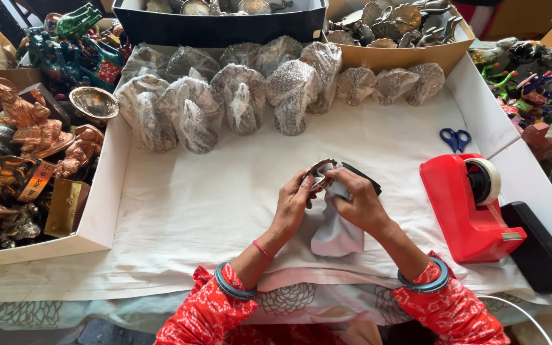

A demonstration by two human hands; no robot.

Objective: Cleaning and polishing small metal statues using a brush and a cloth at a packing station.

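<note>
Both hands meet over the middle of the desk. The left hand (294,203) pinches a small metal ornament (319,175), dull bronze-grey with a curved, ridged edge, while the right hand (360,201) grips the same piece from the other side through a soft, pale cloth (335,233) whose loose end droops toward the person. A dark flat piece (364,179) shows just behind the right fingers. Both wrists wear dark bangles, and the sleeves are red with a white speckled print.

The desk is covered by a creased white sheet (199,211), matte and slightly rumpled, with low white cardboard walls along its left and right sides. Along the far edge lies a row of bundles in crinkly clear plastic (237,92), each holding a textured grey metal shape; further right, three fan-shaped metal pieces (391,82) lie unwrapped. To the right of the hands stands a glossy red tape dispenser (471,207) with a roll of pale tape, and behind it lie blue-handled scissors (455,138). A black flat box (541,252) lies just beside the dispenser.

Left of the white wall, a box holds coppery figurines (30,124), smooth and shiny, a small brass bowl (93,104) and painted green ones further back. Open cartons of grey metal ornaments (394,25) stand at the far side, and brightly painted figures crowd the right edge.
</note>
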